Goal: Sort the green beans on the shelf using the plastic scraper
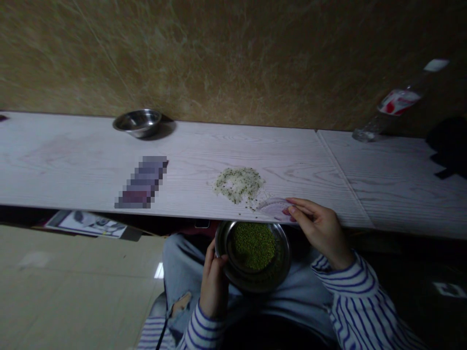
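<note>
My left hand (214,274) grips the rim of a steel bowl (282,270) below the table's front edge, over my lap. Small green beans (254,245), which look like mung beans, cover its bottom. Between the thumb and fingers of my right hand (321,226) is a see-through, half-round plastic protractor (272,207), its flat face low over the tabletop at the front edge. Just beyond its curved edge lies a loose pile of white grains mixed with dark green bits (239,184). A few stray bits are scattered between the pile and the edge.
Against the wall at the back left stands a second steel bowl (140,124). A blurred-out flat object (142,182) lies left of the pile. A clear bottle (396,102) with a white cap and a dark object (448,146) are on the right. The narrow white table (197,146) meets the wall.
</note>
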